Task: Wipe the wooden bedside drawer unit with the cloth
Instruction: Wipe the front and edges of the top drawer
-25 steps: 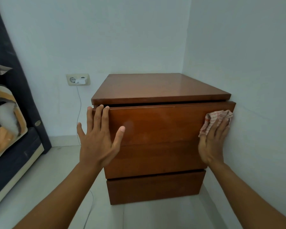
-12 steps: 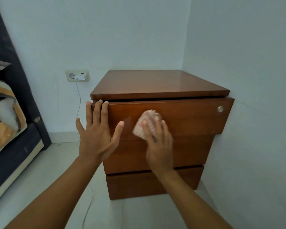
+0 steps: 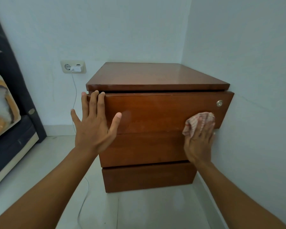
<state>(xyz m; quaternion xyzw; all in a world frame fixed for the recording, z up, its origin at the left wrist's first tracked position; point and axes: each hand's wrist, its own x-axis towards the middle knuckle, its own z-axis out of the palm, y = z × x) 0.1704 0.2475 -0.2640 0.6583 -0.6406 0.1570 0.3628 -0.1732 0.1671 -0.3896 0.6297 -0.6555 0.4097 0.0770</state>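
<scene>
The wooden bedside drawer unit [image 3: 157, 75] stands in the room's corner, its three drawer fronts facing me. The top drawer [image 3: 165, 109] sticks out slightly and has a small round metal lock [image 3: 219, 103] at its right end. My left hand [image 3: 93, 128] lies flat with spread fingers on the top drawer's left edge, fingertips over its upper rim. My right hand [image 3: 199, 142] presses a crumpled red-and-white checked cloth [image 3: 196, 122] against the lower right part of the top drawer front, just below the lock.
A white wall socket [image 3: 73, 66] with a plugged charger sits left of the unit; its thin cable [image 3: 75, 103] hangs down and runs across the pale tiled floor [image 3: 147, 210]. A dark bed [image 3: 10, 139] with bedding fills the left side. The right wall touches the unit.
My right hand with the cloth swept from the right end to the middle of the top drawer front and is now back at the lower right. My left hand stayed put.
</scene>
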